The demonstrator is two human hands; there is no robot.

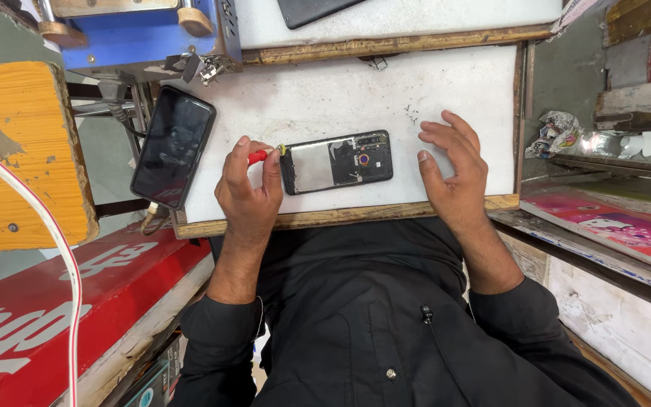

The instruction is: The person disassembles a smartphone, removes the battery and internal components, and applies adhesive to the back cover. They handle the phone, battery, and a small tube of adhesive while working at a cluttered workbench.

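Hands at an opened phone on the white worktop — left hand pinching a red-handled tool at its edge, right hand open, empty; prying needs steadying next.

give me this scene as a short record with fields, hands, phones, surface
left hand: grips a red-handled tool, its tip at the left end of the opened phone
right hand: open, fingers spread, resting on the board just right of the opened phone, holding nothing
opened phone: back cover off, lying flat, camera end to the right
second phone: dark screen up, overhanging the board's left edge
surface: white board with wooden rim
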